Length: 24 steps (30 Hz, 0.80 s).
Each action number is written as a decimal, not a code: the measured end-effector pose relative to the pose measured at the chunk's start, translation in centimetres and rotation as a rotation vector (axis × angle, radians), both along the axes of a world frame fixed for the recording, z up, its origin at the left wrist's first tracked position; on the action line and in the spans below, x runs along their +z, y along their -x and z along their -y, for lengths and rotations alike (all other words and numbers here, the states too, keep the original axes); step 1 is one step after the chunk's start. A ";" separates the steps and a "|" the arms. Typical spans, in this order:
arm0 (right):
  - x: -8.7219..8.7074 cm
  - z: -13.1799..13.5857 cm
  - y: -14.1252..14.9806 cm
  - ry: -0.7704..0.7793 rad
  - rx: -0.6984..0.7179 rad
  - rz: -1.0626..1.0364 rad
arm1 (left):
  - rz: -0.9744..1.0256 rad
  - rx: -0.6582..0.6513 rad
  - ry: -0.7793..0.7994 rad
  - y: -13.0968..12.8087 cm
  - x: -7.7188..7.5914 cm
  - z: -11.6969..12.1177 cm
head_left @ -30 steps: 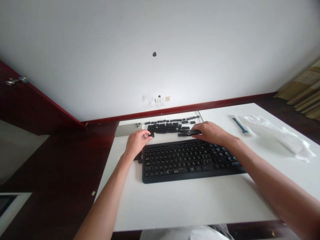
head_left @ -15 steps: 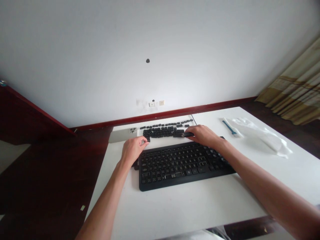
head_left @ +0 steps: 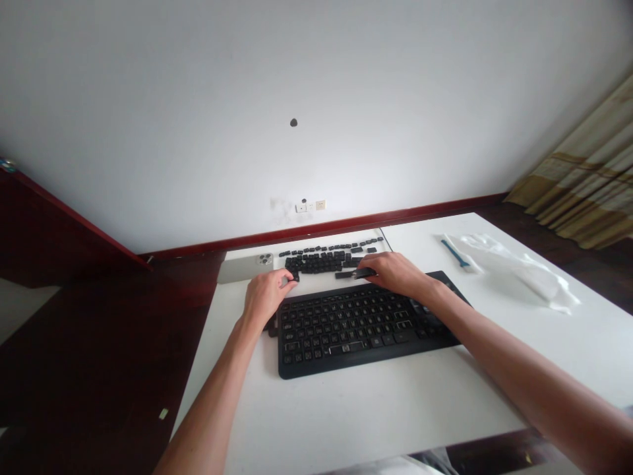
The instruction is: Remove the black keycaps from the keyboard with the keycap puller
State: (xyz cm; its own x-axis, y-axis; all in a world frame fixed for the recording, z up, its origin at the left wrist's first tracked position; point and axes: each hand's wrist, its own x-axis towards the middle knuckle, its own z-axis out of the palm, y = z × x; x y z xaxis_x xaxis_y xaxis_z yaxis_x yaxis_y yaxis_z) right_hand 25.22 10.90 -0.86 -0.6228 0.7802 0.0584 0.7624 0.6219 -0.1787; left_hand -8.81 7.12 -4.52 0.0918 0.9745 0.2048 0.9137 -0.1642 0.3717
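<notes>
Loose black plastic keycaps (head_left: 319,265) lay in uneven rows on the white tabletop (head_left: 341,412), just beyond the far edge of a long black plastic keyboard (head_left: 346,333).

Left hand (head_left: 264,293): at the near left end of the rows, thumb and forefinger bent close together at a small dark keycap (head_left: 296,278); could not tell whether they pinched it or merely touched it.

Right hand (head_left: 397,272): over the keyboard's far edge, fingers closed around a slim black tool (head_left: 366,272). Its shiny end pointed left, toward a long bar-shaped black key (head_left: 343,274); contact unclear.

Left of the rows, a flat pale-grey phone (head_left: 237,269), lenses up. Well apart on the right, a blue-handled brush with white bristles (head_left: 455,253) lay beside a crumpled white plastic bag (head_left: 531,269). Behind, a grey-white wall (head_left: 198,132) with pale sockets (head_left: 310,206) low down.
</notes>
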 end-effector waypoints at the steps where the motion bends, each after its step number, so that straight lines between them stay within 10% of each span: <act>1: -0.1 0.0 0.1 -0.006 0.008 -0.008 | 0.003 0.000 0.000 0.0 0.0 0.0; 13: -0.7 0.2 1.5 -0.040 0.020 0.000 | 0.025 -0.040 -0.037 -1.0 0.6 0.5; 24: -0.7 0.1 1.3 -0.057 0.035 -0.061 | -0.192 -0.372 -0.145 -8.1 2.9 3.2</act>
